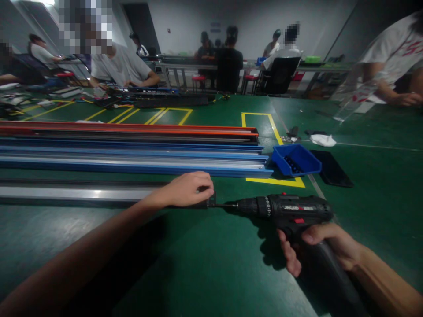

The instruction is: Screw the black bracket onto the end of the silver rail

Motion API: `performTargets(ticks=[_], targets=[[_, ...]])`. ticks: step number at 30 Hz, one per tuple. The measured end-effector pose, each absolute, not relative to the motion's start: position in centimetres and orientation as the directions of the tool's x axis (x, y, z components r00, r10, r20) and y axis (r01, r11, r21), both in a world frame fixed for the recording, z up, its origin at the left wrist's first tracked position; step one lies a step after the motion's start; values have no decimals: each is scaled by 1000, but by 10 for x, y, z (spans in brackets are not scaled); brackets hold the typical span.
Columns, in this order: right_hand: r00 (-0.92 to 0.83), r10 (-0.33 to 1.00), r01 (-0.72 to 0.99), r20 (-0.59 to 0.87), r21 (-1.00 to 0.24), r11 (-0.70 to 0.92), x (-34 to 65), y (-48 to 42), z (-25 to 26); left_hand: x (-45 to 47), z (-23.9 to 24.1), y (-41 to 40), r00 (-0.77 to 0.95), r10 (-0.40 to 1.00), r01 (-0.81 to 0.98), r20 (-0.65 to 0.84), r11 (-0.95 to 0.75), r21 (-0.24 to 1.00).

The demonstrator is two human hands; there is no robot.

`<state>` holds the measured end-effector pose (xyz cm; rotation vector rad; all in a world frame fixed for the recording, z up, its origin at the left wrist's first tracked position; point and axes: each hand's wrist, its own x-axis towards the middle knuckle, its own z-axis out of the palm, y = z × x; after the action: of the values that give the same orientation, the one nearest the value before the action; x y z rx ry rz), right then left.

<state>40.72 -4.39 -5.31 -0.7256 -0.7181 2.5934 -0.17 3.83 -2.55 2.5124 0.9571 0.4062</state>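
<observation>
Green table (205, 264) carries one grey rail (76, 193) in front of me. My left hand (188, 189) is closed over its end. My right hand (317, 248) grips one black drill (287, 209), its bit touching that end. Behind lie a stack of rails (132, 149), one of them orange, and one blue bin (304, 169).

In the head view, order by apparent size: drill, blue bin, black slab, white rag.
1. drill (nearest the camera, which helps)
2. blue bin and black slab, about alike
3. white rag
</observation>
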Motion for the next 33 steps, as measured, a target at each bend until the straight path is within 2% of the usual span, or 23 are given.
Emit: performTargets(ticks=[7, 17, 26, 33], targets=[[-797, 468, -196, -382, -569, -799, 411, -39, -63, -3, -29, 40, 718, 681, 555, 142, -684, 473], [-817, 492, -180, -300, -678, -713, 409, -42, -61, -2, -28, 40, 724, 682, 577, 100, -679, 455], [-840, 448, -182, -307, -618, -765, 411, -39, -62, -2, -29, 40, 724, 684, 576, 93, -673, 464], [-816, 470, -180, -336, -626, -759, 411, -39, -63, -1, -27, 40, 724, 685, 587, 87, -677, 444]])
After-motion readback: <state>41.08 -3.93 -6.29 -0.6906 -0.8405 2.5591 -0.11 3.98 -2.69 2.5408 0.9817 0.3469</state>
